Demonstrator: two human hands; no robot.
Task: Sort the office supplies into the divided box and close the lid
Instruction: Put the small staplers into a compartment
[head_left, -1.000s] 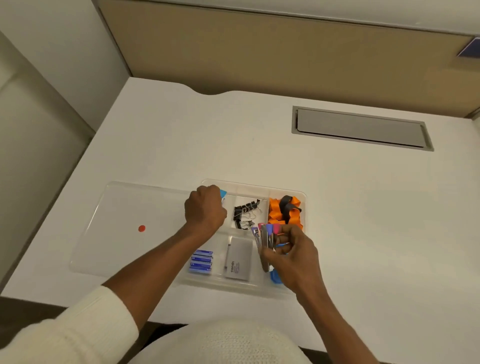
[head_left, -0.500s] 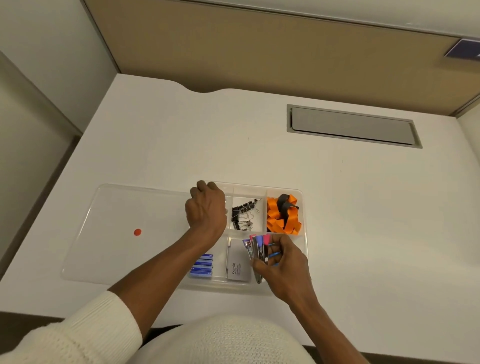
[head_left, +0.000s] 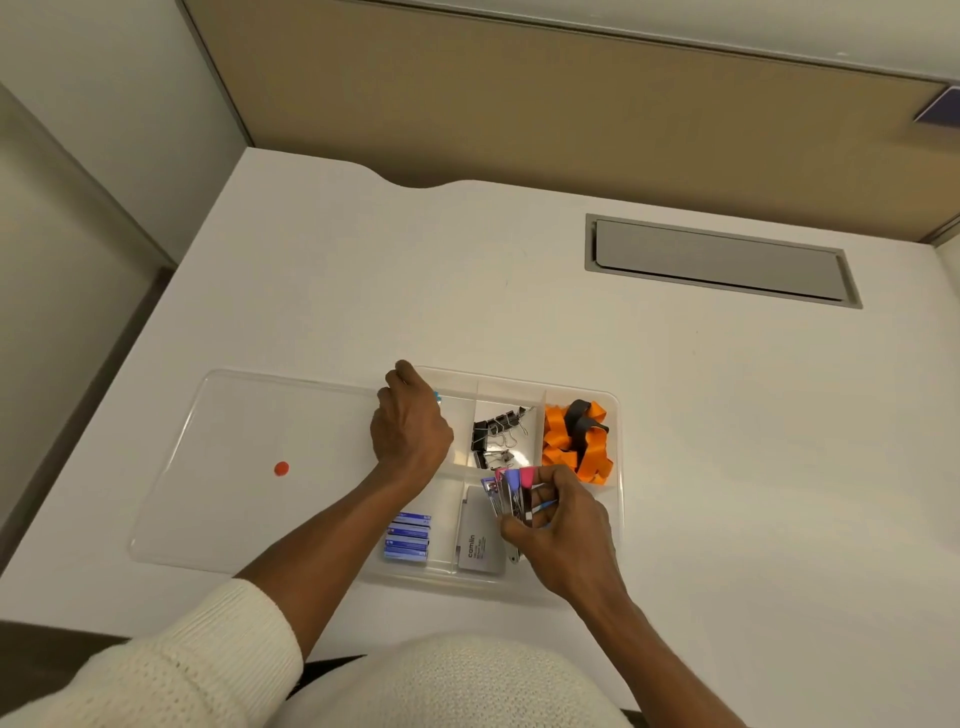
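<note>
On the white tabletop (head_left: 675, 415), the clear plastic box (head_left: 618, 441) lies open. Left hand (head_left: 410, 431) curls shut on something blue; right hand (head_left: 563, 525) pinches glossy staplers (head_left: 511, 493) over its front-right compartment.

Right hand (head_left: 563, 525) gripped a bunch of small colourful items (head_left: 511, 493) over the divided box (head_left: 618, 467); left hand (head_left: 410, 428) fisted at its far-left compartment.

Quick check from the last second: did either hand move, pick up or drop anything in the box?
Little changed. The right hand keeps its grip on the bundle of colourful small tools, still over the front right compartment, not released. The left hand stays closed on something with a blue tip at the box's back left corner. Binder clips, orange pieces, blue staple boxes and open lid are unmoved.
</note>
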